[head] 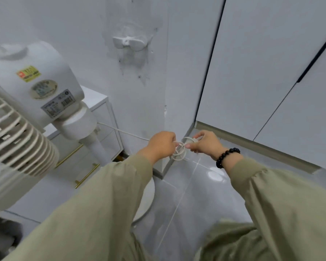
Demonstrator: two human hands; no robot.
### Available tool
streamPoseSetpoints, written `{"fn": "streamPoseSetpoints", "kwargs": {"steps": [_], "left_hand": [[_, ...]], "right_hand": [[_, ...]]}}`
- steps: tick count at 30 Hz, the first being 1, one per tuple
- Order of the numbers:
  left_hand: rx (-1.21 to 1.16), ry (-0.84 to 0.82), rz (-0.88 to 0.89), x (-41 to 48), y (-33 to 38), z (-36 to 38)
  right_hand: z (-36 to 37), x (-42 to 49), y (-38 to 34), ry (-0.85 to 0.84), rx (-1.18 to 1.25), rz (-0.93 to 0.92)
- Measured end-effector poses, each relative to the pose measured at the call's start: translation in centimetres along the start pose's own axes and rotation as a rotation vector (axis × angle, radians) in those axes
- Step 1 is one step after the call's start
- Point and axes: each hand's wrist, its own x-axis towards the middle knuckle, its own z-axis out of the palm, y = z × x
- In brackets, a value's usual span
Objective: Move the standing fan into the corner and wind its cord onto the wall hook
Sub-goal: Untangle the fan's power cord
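The white standing fan [45, 87] fills the left side, its motor housing and grille close to the camera. Its round base [147, 200] shows under my left sleeve. A thin white cord [180, 152] runs from behind the fan's neck to my hands, where it is gathered in small loops. My left hand [161, 145] is closed around the loops. My right hand [205, 143] pinches the cord's end beside them. A white wall hook [131, 42] sits high on the scuffed wall, well above both hands, with nothing on it.
A white drawer cabinet [100, 113] with gold handles stands behind the fan against the wall. White wardrobe doors [262, 72] fill the right side, with a plinth along the glossy grey tiled floor [196, 194]. The wall's outer corner meets the floor just below my hands.
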Motion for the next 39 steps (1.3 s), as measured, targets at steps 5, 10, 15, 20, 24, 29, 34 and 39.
{"fn": "streamPoseSetpoints", "kwargs": {"steps": [5, 10, 15, 20, 24, 29, 34, 39], "left_hand": [[-0.047, 0.03, -0.038, -0.4, 1.8, -0.3], [-0.198, 0.113, -0.051, -1.1, 2.3, -0.6], [-0.211, 0.102, -0.06, -0.6, 1.3, 0.0], [-0.432, 0.201, 0.04, -0.7, 0.3, 0.5], [-0.377, 0.262, 0.094, -0.4, -0.4, 0.7], [-0.669, 0.254, -0.043, -0.6, -0.9, -0.5], [-0.957, 0.366, -0.279, -1.1, -2.7, -2.3], [-1.037, 0.313, -0.365, -1.9, -2.9, -2.9]], "right_hand": [[-2.4, -2.1, 0.0, -0.014, 0.251, 0.013], [-3.1, -3.1, -0.7, -0.03, 0.531, 0.072], [-2.2, -1.5, -1.5, -0.015, 0.613, 0.109], [-1.2, 0.4, -2.1, -0.013, 0.756, 0.159], [0.0, 1.5, -2.7, -0.038, 0.804, 0.222], [0.7, 1.7, -2.8, -0.104, 0.889, 0.232], [1.4, 1.8, -2.1, -0.019, 0.933, 0.234], [1.7, 1.4, -1.7, -0.04, 0.72, 0.049]]}}
